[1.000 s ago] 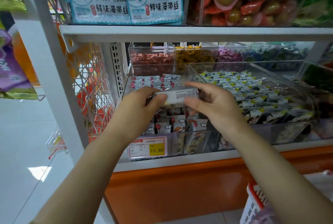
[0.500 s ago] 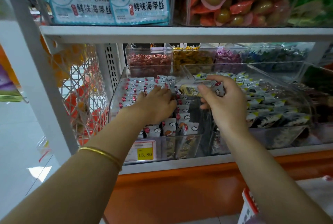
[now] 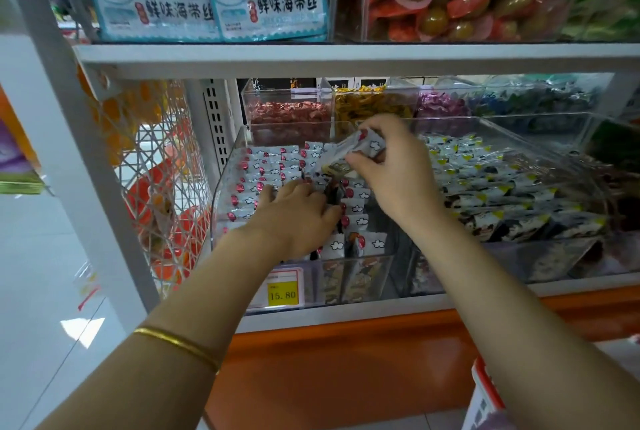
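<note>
Packet [image 3: 363, 150] is pinched in the right hand [image 3: 398, 184]; left hand [image 3: 298, 218] is dug into the rows [image 3: 263, 173], grip can't be told. Rows could get toppled if it's jammed in.

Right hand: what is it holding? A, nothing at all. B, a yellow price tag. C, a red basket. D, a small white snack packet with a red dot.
D: the right hand pinches a white snack packet just above the clear bin of matching packets.
</note>
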Motion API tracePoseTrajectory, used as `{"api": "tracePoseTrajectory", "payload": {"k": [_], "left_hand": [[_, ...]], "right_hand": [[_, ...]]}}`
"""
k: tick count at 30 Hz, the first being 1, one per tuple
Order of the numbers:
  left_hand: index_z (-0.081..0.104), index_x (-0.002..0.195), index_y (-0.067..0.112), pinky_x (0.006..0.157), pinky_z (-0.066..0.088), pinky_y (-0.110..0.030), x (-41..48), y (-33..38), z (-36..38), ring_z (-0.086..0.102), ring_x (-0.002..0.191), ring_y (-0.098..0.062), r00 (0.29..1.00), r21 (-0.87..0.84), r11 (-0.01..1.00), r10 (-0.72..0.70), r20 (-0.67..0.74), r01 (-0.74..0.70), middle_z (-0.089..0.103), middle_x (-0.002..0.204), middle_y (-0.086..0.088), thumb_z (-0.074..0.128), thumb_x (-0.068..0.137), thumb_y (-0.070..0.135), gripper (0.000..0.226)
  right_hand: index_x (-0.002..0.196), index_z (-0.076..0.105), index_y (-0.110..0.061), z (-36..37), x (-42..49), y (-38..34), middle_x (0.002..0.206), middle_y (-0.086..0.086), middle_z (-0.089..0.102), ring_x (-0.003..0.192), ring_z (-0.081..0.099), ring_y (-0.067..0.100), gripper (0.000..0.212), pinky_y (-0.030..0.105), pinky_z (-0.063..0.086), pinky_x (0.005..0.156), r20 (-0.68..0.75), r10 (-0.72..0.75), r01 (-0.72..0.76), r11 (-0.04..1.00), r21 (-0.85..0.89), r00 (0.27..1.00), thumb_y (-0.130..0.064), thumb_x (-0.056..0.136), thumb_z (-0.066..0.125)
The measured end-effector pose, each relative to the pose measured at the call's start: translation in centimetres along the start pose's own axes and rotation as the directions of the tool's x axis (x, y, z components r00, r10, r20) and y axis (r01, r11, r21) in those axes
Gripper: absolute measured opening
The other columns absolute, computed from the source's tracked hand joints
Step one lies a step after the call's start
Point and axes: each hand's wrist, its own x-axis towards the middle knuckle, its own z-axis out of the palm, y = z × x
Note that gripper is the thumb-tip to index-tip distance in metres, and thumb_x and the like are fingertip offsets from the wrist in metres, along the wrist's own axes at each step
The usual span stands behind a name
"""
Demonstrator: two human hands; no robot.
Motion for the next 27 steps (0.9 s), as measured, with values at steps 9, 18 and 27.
{"api": "tracePoseTrajectory", "payload": {"k": [9,18,27], "left_hand": [[0.039,0.137,0.020,0.113,0.011,-0.052,-2.2,0.1,0.3,0.024,0.137,-0.017,0.994,-0.175,0.985,-0.016,-0.109,-0.004,0.041,0.142,-0.001,0.020,0.098,0.041,0.049],[0.034,0.143,0.022,0.116,0.008,-0.049,-3.2,-0.6,-0.5,0.013,0.143,-0.016,0.991,-0.201,0.979,0.009,-0.134,-0.037,0.027,0.153,0.003,0.021,0.099,0.042,0.050],[0.030,0.145,0.019,0.117,0.007,-0.046,-3.9,-1.7,-1.2,0.009,0.144,-0.017,0.992,-0.240,0.971,-0.020,-0.121,-0.010,0.025,0.154,0.001,0.026,0.099,0.042,0.052]], "right_hand": [[0.119,0.055,-0.010,3.6,3.9,0.1,0.122,0.009,0.057,0.112,0.052,0.024,0.039,0.027,0.036,0.082,0.392,-0.008,0.137,0.943,-0.303,0.920,-0.019,0.084,0.069],[0.118,0.059,-0.007,5.4,5.0,0.7,0.125,0.010,0.058,0.114,0.053,0.022,0.033,0.024,0.038,0.084,0.679,0.128,0.159,0.926,-0.343,0.723,0.003,0.092,0.041],[0.106,0.065,-0.014,6.3,6.9,1.6,0.114,0.005,0.063,0.105,0.057,0.021,0.018,0.032,0.045,0.088,0.477,0.022,0.232,0.854,-0.465,0.879,-0.010,0.089,0.059]]}}
